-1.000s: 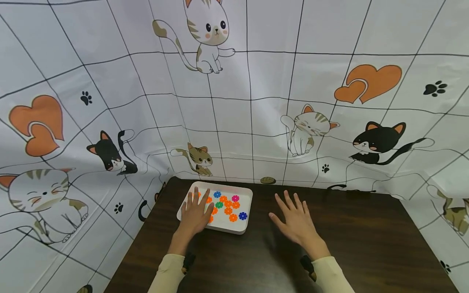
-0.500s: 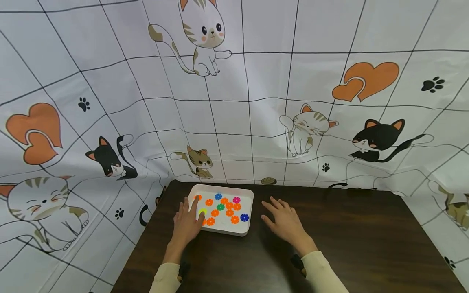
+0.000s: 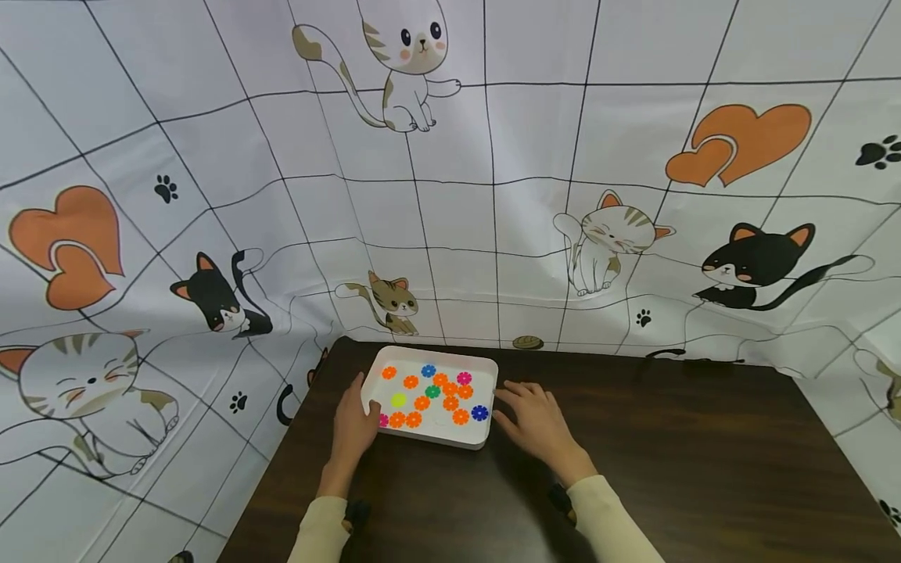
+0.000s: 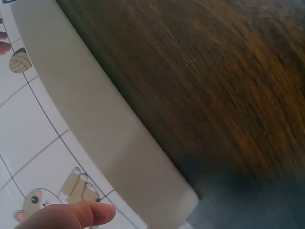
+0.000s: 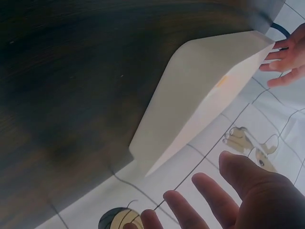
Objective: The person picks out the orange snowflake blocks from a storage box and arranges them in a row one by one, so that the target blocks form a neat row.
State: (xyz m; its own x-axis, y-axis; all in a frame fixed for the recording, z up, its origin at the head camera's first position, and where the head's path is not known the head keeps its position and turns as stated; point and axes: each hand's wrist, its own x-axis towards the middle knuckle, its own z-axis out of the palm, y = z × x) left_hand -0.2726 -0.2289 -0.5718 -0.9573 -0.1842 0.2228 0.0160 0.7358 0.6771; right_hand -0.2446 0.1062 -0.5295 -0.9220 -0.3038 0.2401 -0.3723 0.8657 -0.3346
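Note:
A white tray (image 3: pixel 436 434) lies on the dark wooden table, holding several small flower-shaped pieces: mostly orange (image 3: pixel 461 417), plus blue (image 3: pixel 479 413), green (image 3: pixel 432 392), pink (image 3: pixel 464 378) and a yellow one (image 3: pixel 399 399). My left hand (image 3: pixel 354 422) is at the tray's left side, fingers along the outer wall and thumb over the front left corner. In the left wrist view only its thumb (image 4: pixel 86 213) shows large, above the wall. Beside the right wall is my right hand (image 3: pixel 538 422), fingers extended toward the rim; the right wrist view shows these fingers (image 5: pixel 209 195) spread and holding nothing.
The table (image 3: pixel 662 461) extends to the right and front of the tray. A white sheet (image 3: pixel 528 156) printed with cats, hearts and paw marks hangs behind the table and along its left side.
My left hand has moved back from above the tray to its left side, uncovering the pieces there. My right hand has come left, up to the tray's right side.

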